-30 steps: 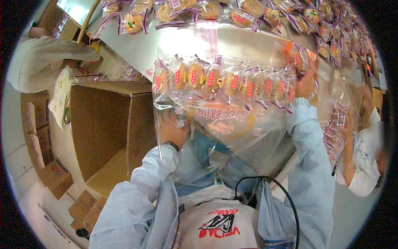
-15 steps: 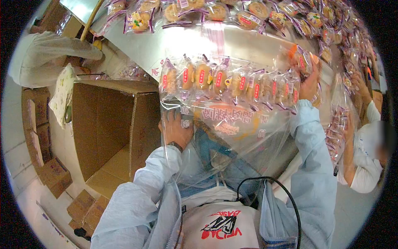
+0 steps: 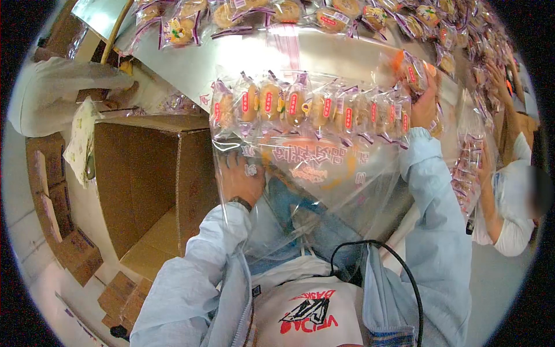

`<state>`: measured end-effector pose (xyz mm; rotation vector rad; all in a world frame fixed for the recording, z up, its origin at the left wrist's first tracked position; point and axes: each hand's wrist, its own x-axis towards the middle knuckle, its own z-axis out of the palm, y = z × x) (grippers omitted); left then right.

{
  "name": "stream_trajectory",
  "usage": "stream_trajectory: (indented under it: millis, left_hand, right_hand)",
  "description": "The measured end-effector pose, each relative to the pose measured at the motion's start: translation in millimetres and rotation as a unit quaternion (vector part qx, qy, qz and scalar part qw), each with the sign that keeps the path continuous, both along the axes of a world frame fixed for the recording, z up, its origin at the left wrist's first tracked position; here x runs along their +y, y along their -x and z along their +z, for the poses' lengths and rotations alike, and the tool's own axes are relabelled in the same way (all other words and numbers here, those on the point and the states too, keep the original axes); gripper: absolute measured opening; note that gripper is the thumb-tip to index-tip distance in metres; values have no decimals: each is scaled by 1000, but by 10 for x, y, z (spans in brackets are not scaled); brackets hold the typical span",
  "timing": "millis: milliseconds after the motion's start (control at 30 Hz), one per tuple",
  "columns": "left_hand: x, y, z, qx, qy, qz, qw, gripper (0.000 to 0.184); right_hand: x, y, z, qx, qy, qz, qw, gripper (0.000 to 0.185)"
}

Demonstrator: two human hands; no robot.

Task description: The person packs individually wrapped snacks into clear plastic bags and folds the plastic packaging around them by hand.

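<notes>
A clear printed plastic bag [image 3: 324, 179] lies in front of me, with a row of wrapped cookies [image 3: 296, 107] standing side by side in its far part. My left hand [image 3: 240, 176] is at the bag's left side, below the row, fingers spread, seen through or against the plastic. At the right end of the row my right hand [image 3: 425, 107] is closed around a wrapped cookie [image 3: 411, 74] with a red label. An orange patch shows beside that cookie.
Many wrapped cookies [image 3: 332, 20] lie along the table's far side. An open cardboard box [image 3: 139, 185] stands at the left. At the right a co-worker's arm [image 3: 491, 214] is beside another filled bag [image 3: 467, 168]. Another person's sleeve [image 3: 69, 87] shows upper left.
The whole view has shifted slightly. My two hands keep nearly the same places on the bag. At the right, the co-worker's other hand has reached in over the cookies.
</notes>
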<state>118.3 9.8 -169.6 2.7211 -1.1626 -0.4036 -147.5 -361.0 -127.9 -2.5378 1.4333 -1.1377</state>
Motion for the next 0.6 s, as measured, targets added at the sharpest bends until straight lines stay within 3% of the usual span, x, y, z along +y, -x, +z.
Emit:
stream_trajectory:
  millis: [233,333,600]
  left_hand:
    - [1,-10,-24,12,-3,-3,1000,56]
    - [-8,-5,33,27,-8,6,1000,55]
    - [86,-20,-128,-4,-24,-29,999,55]
  right_hand:
    - [65,-13,58,19,-25,2,1000,72]
    - [20,3,27,21,2,-11,1000,81]
    - [24,-21,16,23,29,-10,999,77]
